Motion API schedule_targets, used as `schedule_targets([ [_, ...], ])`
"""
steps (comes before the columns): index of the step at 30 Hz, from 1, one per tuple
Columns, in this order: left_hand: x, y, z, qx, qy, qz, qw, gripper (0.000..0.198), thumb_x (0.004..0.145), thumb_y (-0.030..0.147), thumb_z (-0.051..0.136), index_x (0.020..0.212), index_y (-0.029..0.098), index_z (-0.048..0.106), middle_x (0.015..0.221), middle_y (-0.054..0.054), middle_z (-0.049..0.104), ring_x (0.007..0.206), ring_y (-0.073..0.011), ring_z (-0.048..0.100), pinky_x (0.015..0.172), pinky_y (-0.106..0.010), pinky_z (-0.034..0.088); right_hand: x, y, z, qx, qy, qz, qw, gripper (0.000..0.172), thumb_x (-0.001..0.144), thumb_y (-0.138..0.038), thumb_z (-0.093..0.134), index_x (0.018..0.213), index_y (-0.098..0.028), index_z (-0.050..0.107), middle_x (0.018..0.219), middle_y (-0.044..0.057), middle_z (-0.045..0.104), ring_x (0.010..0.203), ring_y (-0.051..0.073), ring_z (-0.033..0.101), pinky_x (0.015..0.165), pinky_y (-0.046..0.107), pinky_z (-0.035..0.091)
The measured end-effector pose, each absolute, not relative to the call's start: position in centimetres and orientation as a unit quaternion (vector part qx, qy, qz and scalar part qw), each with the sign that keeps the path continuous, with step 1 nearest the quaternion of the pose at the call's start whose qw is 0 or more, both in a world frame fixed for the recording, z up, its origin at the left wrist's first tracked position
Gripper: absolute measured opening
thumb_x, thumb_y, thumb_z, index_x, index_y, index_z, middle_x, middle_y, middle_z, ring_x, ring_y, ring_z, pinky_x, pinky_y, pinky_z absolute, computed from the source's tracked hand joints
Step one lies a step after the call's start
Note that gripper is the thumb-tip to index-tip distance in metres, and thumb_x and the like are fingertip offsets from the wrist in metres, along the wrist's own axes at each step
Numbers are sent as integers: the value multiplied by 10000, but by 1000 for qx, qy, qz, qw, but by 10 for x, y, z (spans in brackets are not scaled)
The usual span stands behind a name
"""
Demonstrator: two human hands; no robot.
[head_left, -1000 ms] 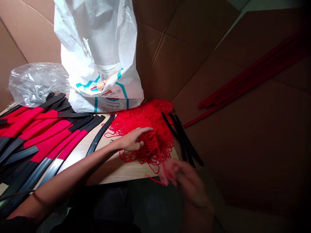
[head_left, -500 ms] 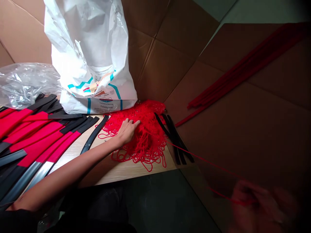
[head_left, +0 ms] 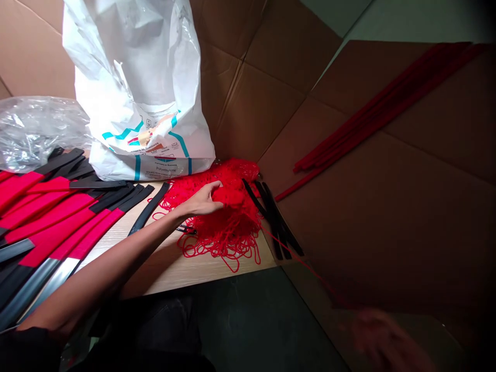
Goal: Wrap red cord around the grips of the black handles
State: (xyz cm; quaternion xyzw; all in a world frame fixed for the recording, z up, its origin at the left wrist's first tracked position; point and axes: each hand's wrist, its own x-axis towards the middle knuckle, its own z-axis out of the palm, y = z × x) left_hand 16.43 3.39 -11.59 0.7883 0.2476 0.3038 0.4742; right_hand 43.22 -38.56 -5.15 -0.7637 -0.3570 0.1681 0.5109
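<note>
Left grip [head_left: 204, 200] holding red cord [head_left: 228, 227], right grip [head_left: 387, 338] too blurred to tell, white bag [head_left: 143, 98] behind, black strips [head_left: 274, 221] alongside

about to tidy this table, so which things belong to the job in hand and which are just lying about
In the job:
red cord heap, left hand on it
cord strand, running toward the blurred right hand

Apparently lying about:
white bag
clear bag
black strips beside the heap
red-black strips, untouched, possibly related
red lengths
</note>
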Motion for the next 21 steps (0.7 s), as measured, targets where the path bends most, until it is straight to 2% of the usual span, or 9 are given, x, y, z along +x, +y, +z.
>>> schedule_targets([
  [2,161,33,-114,779,242,297,495,341,1040,426,701,1235,146,706,1136,-69,742,935,-208,737,811,-379,651,431,-373,-72,-819,-367,215,385,438,842,-701,742,1050,-321,812,518,38,635,548,318,703,639,521,606],
  [3,160,33,-113,777,240,296,502,340,1045,441,691,1202,141,714,1107,-62,743,919,-205,736,801,-373,649,430,-364,-82,-839,-377,222,323,490,807,-739,726,997,-296,813,537,53,670,547,325,704,599,502,588],
  [5,159,32,-111,775,240,301,502,339,1051,452,677,1171,139,720,1101,-60,743,938,-213,735,827,-387,644,426,-340,-100,-858,-389,207,263,465,744,-730,727,694,-268,739,539,92,683,519,331,692,518,453,535],
  [6,160,31,-111,775,245,306,496,336,1053,452,673,1174,142,719,1119,-64,741,964,-219,733,854,-401,641,421,-326,-108,-860,-394,196,261,443,741,-692,740,628,-267,694,566,106,696,544,333,702,528,445,534],
  [8,161,29,-108,780,258,312,478,328,1054,446,670,1195,153,714,1161,-77,736,1011,-226,725,900,-424,631,407,-293,-121,-855,-405,165,277,400,818,-644,689,716,-258,715,714,140,761,685,349,747,628,468,571],
  [11,160,27,-103,794,288,297,445,329,1056,444,668,1201,153,713,1153,-76,738,994,-221,726,888,-419,632,375,-244,-139,-815,-454,161,321,423,992,-583,546,1178,-246,721,1204,146,790,1089,299,759,913,452,606],
  [15,142,25,-92,816,363,258,369,340,1047,413,684,1276,162,693,1246,-91,726,1074,-240,723,950,-456,622,342,-211,-166,-789,-498,174,316,329,847,-430,782,1094,-226,711,1131,110,759,1003,286,718,909,441,603],
  [17,127,24,-83,828,403,230,315,400,1006,336,723,1363,168,654,1328,-130,697,1189,-296,687,1045,-539,572,338,-211,-180,-800,-490,148,313,263,826,-340,800,1026,-211,688,1059,102,731,983,290,682,932,477,577],
  [21,110,11,-64,871,418,155,209,664,825,188,788,1455,93,599,1477,-302,556,1415,-565,451,1127,-786,355,341,-223,-196,-816,-471,124,311,173,955,-338,745,941,-188,660,927,30,676,927,225,655,933,445,551],
])
